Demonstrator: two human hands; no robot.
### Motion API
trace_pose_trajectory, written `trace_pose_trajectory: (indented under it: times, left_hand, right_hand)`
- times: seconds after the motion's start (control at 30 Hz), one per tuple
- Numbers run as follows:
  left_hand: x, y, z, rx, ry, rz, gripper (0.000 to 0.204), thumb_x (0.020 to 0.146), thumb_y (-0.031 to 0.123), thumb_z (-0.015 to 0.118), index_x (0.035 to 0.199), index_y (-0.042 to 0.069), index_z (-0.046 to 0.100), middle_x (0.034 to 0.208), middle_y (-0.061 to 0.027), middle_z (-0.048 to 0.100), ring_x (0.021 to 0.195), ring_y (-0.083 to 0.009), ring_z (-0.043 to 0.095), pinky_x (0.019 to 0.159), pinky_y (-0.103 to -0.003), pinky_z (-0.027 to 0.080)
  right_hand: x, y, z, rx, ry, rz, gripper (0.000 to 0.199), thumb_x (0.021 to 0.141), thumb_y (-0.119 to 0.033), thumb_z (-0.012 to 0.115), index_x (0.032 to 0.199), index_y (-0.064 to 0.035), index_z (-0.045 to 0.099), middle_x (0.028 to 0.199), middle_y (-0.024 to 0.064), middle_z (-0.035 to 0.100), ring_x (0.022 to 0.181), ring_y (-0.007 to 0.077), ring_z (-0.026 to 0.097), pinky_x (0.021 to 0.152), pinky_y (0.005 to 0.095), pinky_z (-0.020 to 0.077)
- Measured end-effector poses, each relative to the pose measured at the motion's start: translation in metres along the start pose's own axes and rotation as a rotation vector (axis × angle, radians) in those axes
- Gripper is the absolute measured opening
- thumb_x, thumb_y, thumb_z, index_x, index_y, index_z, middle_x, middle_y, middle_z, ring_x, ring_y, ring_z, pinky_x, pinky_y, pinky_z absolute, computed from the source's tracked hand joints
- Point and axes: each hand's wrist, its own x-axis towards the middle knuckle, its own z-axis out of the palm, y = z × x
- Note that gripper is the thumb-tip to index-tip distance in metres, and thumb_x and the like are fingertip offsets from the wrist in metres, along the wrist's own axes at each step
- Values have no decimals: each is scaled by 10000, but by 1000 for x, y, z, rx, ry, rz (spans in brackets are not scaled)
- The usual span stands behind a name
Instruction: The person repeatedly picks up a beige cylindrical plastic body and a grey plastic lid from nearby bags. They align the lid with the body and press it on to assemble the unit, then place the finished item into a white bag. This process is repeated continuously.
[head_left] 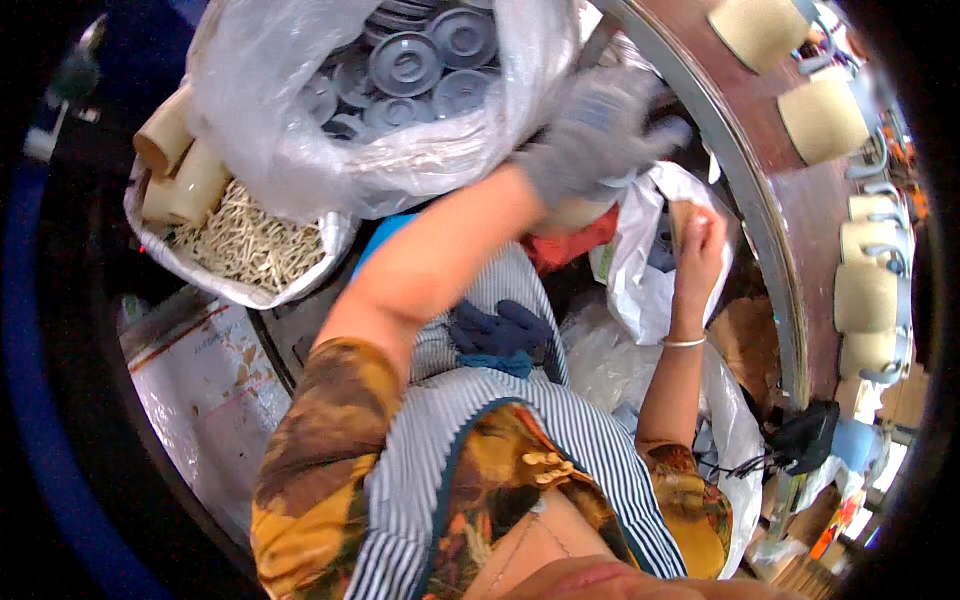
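My left hand (600,135), in a grey glove, reaches across to the right side of a large clear plastic bag (250,90) and is smeared by motion. Round grey ringed discs (405,63) fill that bag. Just below the glove shows a beige rounded piece (578,214); whether the hand holds it I cannot tell. My bare right hand (702,240), with a bangle on its wrist, is at a smaller white bag (640,290) with grey parts inside. Its fingers are closed together, and what they grip is unclear.
At left, a white-lined container (150,235) holds small beige pieces (250,240) and beige cylinders (190,190). A curved metal edge (745,160) borders a brown surface at right, carrying several beige mugs (825,118) with grey handles. Dark blue gloves (500,328) lie on my lap.
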Motion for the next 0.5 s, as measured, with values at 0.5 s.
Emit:
trace_pose_trajectory:
  times: [0.5]
  left_hand:
    - [-272,43,-242,-185,670,-789,438,839,50,559,1265,-27,488,1225,-148,555,1160,-235,515,1037,-357,378]
  right_hand:
    - [19,-68,140,-167,-144,-731,296,790,-125,697,1078,-79,648,1014,106,630,963,315,594,846,395,482]
